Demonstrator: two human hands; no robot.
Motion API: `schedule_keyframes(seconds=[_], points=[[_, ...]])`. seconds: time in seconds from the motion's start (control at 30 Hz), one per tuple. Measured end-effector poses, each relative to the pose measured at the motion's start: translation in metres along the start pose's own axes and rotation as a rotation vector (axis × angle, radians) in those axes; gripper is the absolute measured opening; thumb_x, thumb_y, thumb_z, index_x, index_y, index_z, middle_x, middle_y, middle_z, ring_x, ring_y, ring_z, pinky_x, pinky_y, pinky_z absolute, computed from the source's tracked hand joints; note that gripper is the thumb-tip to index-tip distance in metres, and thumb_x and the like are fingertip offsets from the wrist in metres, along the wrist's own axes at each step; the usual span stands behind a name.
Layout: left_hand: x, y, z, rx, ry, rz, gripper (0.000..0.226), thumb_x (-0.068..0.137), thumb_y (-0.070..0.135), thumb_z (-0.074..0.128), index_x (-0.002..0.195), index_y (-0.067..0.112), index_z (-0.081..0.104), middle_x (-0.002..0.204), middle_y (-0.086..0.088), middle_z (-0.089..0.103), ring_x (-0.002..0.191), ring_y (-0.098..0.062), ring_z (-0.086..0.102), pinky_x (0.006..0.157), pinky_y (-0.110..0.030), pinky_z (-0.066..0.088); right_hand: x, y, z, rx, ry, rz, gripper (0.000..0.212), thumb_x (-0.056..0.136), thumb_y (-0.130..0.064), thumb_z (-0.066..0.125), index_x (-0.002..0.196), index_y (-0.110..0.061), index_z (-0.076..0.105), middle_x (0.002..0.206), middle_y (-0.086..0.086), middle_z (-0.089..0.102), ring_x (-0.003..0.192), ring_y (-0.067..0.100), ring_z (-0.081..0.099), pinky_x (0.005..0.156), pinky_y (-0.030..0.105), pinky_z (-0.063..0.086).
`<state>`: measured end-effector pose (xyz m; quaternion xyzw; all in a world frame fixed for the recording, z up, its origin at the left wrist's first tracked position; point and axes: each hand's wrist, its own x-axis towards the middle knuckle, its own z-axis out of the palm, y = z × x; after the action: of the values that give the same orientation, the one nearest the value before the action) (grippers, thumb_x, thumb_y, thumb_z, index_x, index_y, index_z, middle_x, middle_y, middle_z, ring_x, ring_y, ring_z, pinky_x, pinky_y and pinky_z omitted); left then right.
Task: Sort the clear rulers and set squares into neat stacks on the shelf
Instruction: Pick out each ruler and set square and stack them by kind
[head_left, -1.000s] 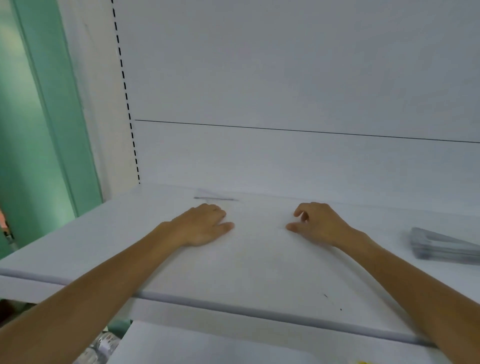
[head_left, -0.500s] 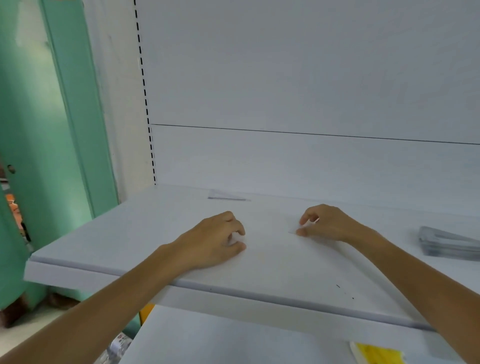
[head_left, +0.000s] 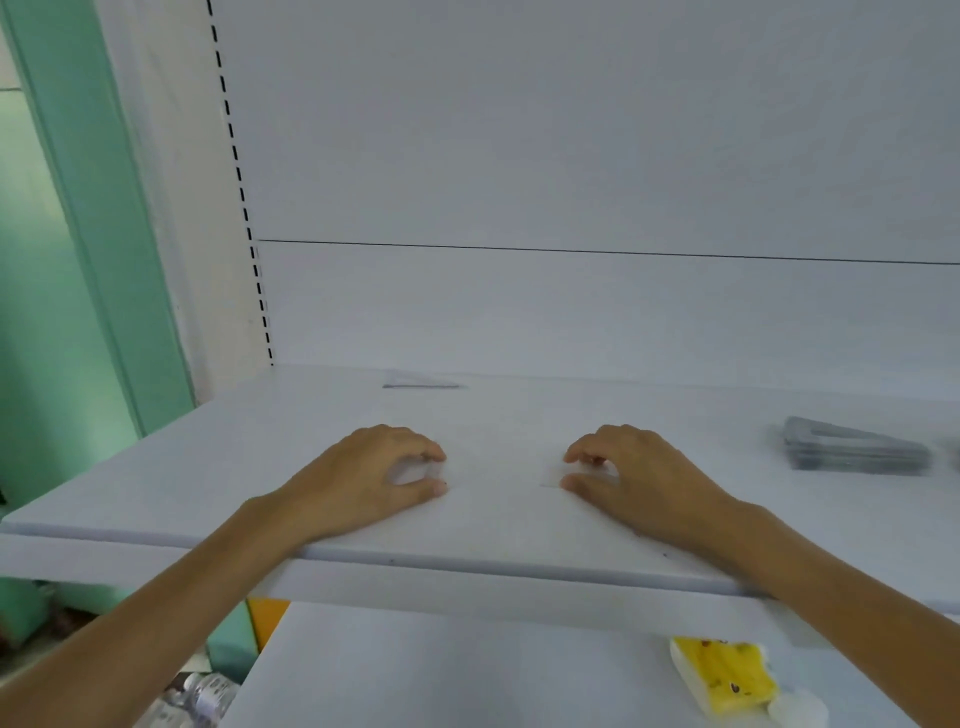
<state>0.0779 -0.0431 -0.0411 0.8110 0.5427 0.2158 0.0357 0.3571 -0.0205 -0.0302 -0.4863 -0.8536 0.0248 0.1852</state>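
White back panel (head_left: 571, 130) and slotted upright (head_left: 238, 171) stand beside a mint-green wall (head_left: 47, 312).

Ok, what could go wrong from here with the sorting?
Any clear piece between the left hand and right hand barely shows against the white shelf, so the curled fingers may slip off it.
The lone clear set square at the back is easy to overlook and leave unsorted, away from the stack of set squares on the right.

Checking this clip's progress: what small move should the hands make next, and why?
Probably the left hand reaches for the lone clear set square at the back of the white shelf; it lies apart from the stack of clear set squares at right.
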Motion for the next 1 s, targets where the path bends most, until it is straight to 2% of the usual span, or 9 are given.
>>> schedule_keyframes(seconds=[0.1, 0.23, 0.37, 0.5, 0.57, 0.63, 0.73, 0.87, 1.0], points=[[-0.005, 0.004, 0.000, 0.047, -0.003, 0.006, 0.040, 0.082, 0.059, 0.050, 0.115, 0.037, 0.058, 0.112, 0.022, 0.057, 0.105, 0.000, 0.049, 0.091, -0.020, 0.036, -0.016, -0.008, -0.002, -0.013, 0.016, -0.048, 0.033, 0.090, -0.047, 0.045, 0.113, -0.027, 0.058, 0.109, -0.008, 0.058, 0.104, 0.008, 0.050, 0.093, 0.025, 0.039], [-0.008, 0.013, -0.004, 0.171, -0.002, 0.034, 0.061, 0.075, 0.073, 0.026, 0.113, 0.040, 0.059, 0.093, 0.020, 0.048, 0.087, 0.000, 0.043, 0.077, -0.020, 0.028, -0.036, -0.014, -0.003, -0.094, -0.034, -0.134, 0.074, 0.073, -0.075, 0.012, 0.123, -0.036, 0.049, 0.116, -0.018, 0.049, 0.111, 0.002, 0.041, 0.095, 0.019, 0.032], [-0.014, 0.020, 0.001, 0.090, -0.043, 0.081, 0.055, 0.078, 0.071, 0.037, 0.124, 0.041, 0.042, 0.107, 0.026, 0.043, 0.102, 0.002, 0.043, 0.087, -0.020, 0.034, -0.049, -0.015, -0.004, -0.151, -0.009, -0.204, 0.081, 0.069, -0.084, 0.009, 0.125, -0.041, 0.048, 0.115, -0.023, 0.046, 0.108, -0.001, 0.039, 0.088, 0.013, 0.030], [-0.018, 0.020, 0.002, 0.074, -0.321, 0.117, 0.091, 0.061, 0.092, 0.022, 0.140, 0.046, 0.019, 0.144, 0.035, 0.009, 0.128, 0.016, 0.013, 0.106, -0.013, 0.016, -0.061, -0.017, -0.005, -0.143, 0.134, -0.339, 0.054, 0.080, -0.071, 0.038, 0.102, -0.030, 0.065, 0.090, -0.014, 0.058, 0.081, 0.006, 0.055, 0.068, 0.017, 0.047], [-0.016, 0.020, -0.002, 0.204, -0.361, 0.154, 0.103, 0.055, 0.095, 0.017, 0.144, 0.043, 0.012, 0.144, 0.032, 0.009, 0.123, 0.019, 0.004, 0.105, -0.011, 0.008, -0.063, -0.019, -0.004, -0.103, 0.163, -0.379, 0.046, 0.080, -0.065, 0.048, 0.094, -0.025, 0.068, 0.082, -0.011, 0.058, 0.074, 0.008, 0.055, 0.061, 0.022, 0.050], [-0.015, 0.024, -0.004, 0.289, -0.314, 0.177, 0.101, 0.056, 0.094, 0.021, 0.143, 0.044, 0.012, 0.137, 0.028, 0.019, 0.118, 0.014, 0.013, 0.102, -0.013, 0.016, -0.063, -0.018, -0.004, -0.100, 0.197, -0.434, 0.043, 0.081, -0.058, 0.053, 0.089, -0.019, 0.069, 0.078, -0.007, 0.059, 0.069, 0.012, 0.055, 0.057, 0.024, 0.049], [-0.020, 0.033, -0.004, 0.261, -0.285, 0.171, 0.080, 0.058, 0.094, 0.024, 0.130, 0.066, 0.002, 0.120, 0.029, 0.025, 0.110, 0.007, 0.023, 0.094, -0.018, 0.026, -0.065, -0.015, 0.000, -0.126, 0.263, -0.511, 0.033, 0.086, -0.041, 0.057, 0.086, -0.011, 0.069, 0.074, -0.003, 0.061, 0.064, 0.017, 0.054, 0.053, 0.025, 0.048], [-0.025, 0.038, -0.008, 0.216, -0.298, 0.144, 0.068, 0.061, 0.091, 0.015, 0.125, 0.069, 0.018, 0.115, 0.029, 0.026, 0.108, 0.007, 0.025, 0.094, -0.019, 0.030, -0.068, -0.004, 0.001, -0.128, 0.402, -0.488, 0.014, 0.082, -0.005, 0.057, 0.089, -0.004, 0.068, 0.068, 0.001, 0.059, 0.062, 0.017, 0.050, 0.050, 0.025, 0.044], [-0.029, 0.047, 0.000, 0.346, -0.111, 0.160, 0.082, 0.068, 0.083, -0.007, 0.129, 0.054, 0.039, 0.108, 0.022, 0.039, 0.097, 0.002, 0.035, 0.083, -0.012, 0.034, -0.068, 0.007, -0.007, -0.112, 0.375, -0.382, 0.021, 0.085, -0.011, 0.051, 0.099, -0.009, 0.067, 0.082, -0.001, 0.067, 0.069, 0.018, 0.063, 0.052, 0.026, 0.051]])
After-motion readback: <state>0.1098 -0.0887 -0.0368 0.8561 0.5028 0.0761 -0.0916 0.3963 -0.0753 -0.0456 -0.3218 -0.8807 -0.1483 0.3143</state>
